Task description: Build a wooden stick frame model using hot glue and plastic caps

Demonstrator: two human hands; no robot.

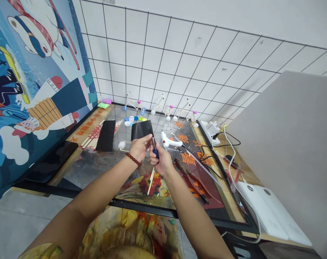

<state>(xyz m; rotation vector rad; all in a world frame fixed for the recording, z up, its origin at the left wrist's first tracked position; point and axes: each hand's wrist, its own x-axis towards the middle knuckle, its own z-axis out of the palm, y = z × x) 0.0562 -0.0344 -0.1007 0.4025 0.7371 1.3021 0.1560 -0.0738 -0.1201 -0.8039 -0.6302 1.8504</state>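
My left hand, with a beaded bracelet at its wrist, pinches the lower right edge of a curved black sheet. Closed around blue-handled scissors, my right hand is right beside it. The scissors' metal tips point up at the sheet's edge; whether they have cut into it I cannot make out. To the left lies a flat black strip across several wooden sticks in red-marked wrappers. A white glue gun rests just right of my hands, and loose sticks lie below them.
Red-handled pliers lie at the right. Along the back stand stick models with round caps; bottle caps lie before them. A phone-like black slab is at the left edge. Cables and a power strip run along the right.
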